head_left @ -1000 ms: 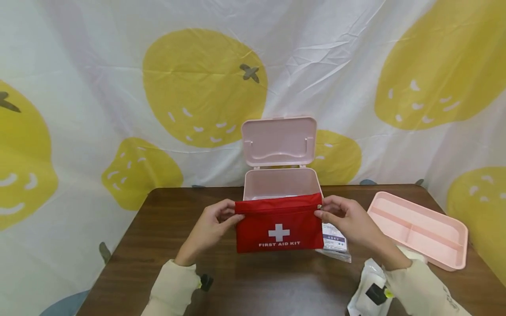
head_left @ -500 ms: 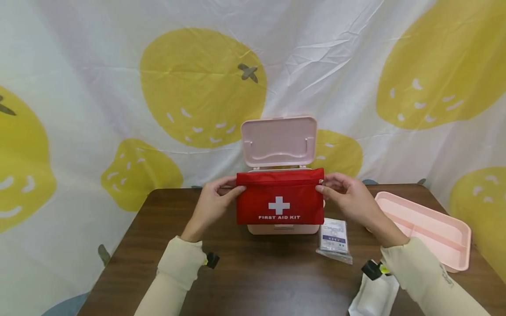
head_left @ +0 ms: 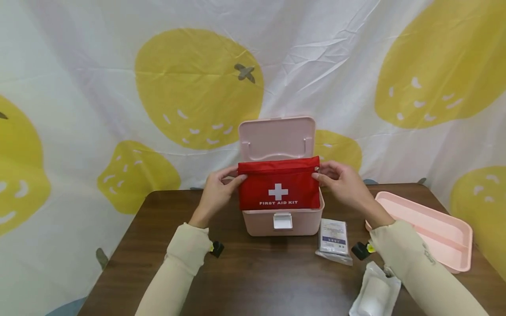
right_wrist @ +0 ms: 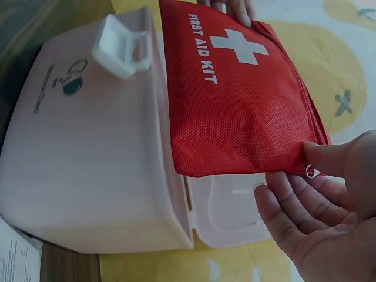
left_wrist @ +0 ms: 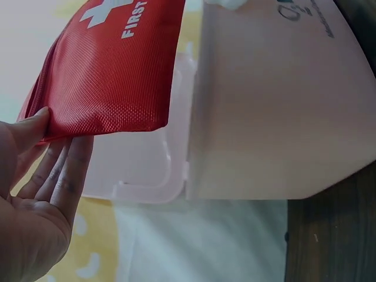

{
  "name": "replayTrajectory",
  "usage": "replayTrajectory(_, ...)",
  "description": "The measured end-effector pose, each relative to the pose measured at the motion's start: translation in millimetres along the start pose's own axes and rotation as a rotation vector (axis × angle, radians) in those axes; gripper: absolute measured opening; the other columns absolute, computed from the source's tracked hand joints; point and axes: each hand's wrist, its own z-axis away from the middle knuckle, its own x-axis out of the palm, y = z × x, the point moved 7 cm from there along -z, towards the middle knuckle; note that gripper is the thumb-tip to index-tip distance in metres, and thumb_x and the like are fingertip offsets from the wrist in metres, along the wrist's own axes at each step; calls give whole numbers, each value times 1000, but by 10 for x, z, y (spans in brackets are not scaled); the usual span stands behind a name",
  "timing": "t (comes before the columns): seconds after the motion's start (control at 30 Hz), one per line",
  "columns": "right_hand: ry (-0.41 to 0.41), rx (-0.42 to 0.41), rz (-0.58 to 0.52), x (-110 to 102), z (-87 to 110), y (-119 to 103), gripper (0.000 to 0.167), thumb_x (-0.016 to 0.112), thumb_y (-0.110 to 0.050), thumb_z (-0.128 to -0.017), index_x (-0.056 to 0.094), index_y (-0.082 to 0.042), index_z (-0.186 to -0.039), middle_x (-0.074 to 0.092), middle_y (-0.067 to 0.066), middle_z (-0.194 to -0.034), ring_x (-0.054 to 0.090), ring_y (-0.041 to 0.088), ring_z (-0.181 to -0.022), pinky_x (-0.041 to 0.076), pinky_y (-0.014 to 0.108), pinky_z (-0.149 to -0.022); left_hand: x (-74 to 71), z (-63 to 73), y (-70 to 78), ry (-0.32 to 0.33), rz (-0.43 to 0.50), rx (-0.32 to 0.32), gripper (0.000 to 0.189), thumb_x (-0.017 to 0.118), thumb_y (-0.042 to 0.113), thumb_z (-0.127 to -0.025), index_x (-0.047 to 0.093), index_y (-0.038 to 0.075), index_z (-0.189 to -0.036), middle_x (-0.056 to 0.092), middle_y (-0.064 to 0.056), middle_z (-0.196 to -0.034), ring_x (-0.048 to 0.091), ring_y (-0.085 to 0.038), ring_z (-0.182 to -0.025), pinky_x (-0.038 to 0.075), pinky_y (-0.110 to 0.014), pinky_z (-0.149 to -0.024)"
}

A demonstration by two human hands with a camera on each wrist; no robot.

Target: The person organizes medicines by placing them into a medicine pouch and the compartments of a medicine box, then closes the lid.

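Both hands hold up a red zipped first aid pouch (head_left: 279, 186) by its two upper corners, its white cross and lettering facing the head camera. My left hand (head_left: 216, 193) pinches the left corner between thumb and fingers; my right hand (head_left: 345, 186) pinches the right one beside the zip pull (right_wrist: 312, 171). Behind and below the pouch stands a pink box (head_left: 261, 223) with a white latch (head_left: 282, 221) and its lid (head_left: 276, 138) raised at the back. The pouch hangs over the box's opening and hides most of it. In the right wrist view the pouch's lower edge is near the box rim.
Right of the box lies a flat plastic-wrapped packet (head_left: 334, 237). Nearer the front is a white wrapped roll (head_left: 374, 292), close to the right sleeve. A pink divided tray (head_left: 442, 226) lies at the right of the brown table (head_left: 253, 272). A fruit-patterned cloth (head_left: 99, 109) hangs behind.
Both hands have lifted the pouch from in front of the box, up and away, to above its opening. The box's front and latch, earlier covered, now show.
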Motion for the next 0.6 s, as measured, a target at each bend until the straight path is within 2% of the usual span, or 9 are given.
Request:
replayTrajectory(0.2,-16,41,13,35,-54,126,31,65,-23,-97,61,-2,-119,70,16,-109,69,29,-97,57,32,-82,79,-83,-142,-2,14,-4,35,73,19,-91,69,5,-122,68,-18,-97,73,-24,-82,59,-33,-76)
replayTrajectory(0.4,-54,33,34,101,-74,215,29,65,-18,-96,61,-1,-119,69,17,-109,68,30,-98,55,44,-89,127,-82,-264,-28,21,-25,32,71,13,-92,68,1,-121,66,-18,-95,72,-20,-79,59,-46,-78)
replayTrajectory(0.53,-64,9,48,143,-78,265,36,67,-15,-95,56,-3,-127,70,17,-107,68,30,-95,57,40,-84,151,-56,-336,-49,-33,-29,29,71,12,-92,69,2,-119,67,-17,-96,70,-19,-77,57,-53,-77)
replayTrajectory(0.6,-66,-31,50,163,-75,265,44,68,-11,-93,52,-4,-134,70,18,-104,69,29,-92,56,35,-80,168,-35,-363,-59,-76,-30,29,71,13,-92,68,1,-118,68,-16,-97,69,-19,-77,58,-46,-72)
